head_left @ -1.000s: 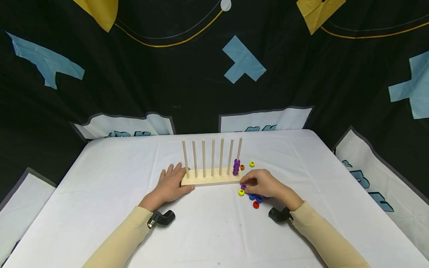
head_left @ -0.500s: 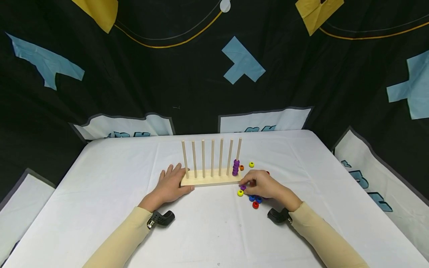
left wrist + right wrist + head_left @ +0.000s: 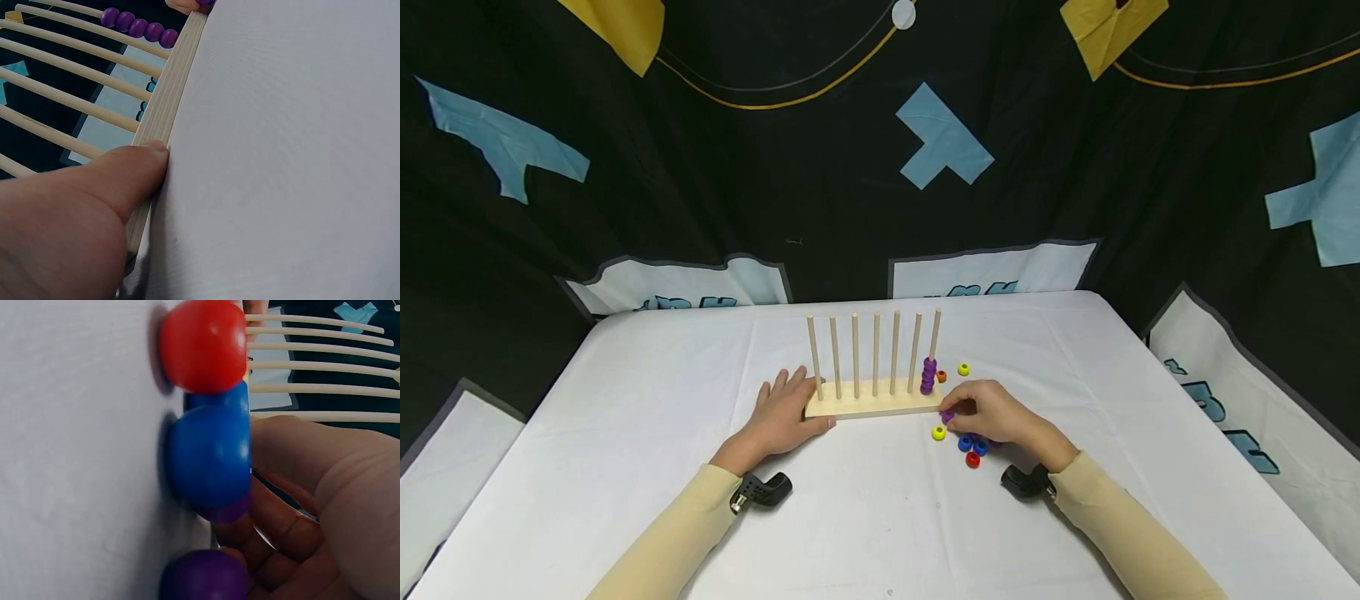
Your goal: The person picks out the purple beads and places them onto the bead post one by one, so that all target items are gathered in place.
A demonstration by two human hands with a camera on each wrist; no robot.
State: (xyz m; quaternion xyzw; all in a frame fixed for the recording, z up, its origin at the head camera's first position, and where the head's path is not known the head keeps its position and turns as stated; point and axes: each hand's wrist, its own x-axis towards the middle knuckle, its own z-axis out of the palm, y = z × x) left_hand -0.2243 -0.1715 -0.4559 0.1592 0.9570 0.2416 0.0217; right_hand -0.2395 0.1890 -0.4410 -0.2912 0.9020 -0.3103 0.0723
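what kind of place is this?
Probably a makeshift filming booth or lab corner, though the room beyond is hidden: a black backdrop with light-blue shapes stands behind a white-covered table, and black wrist cameras are worn.

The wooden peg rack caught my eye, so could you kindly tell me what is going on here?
A person's left hand rests against the left end of the wooden peg rack, while the right hand pinches a purple bead near the other end. Five purple beads are threaded on the rightmost peg; the other six pegs are bare. Loose yellow, blue and red beads lie on the table near that hand.
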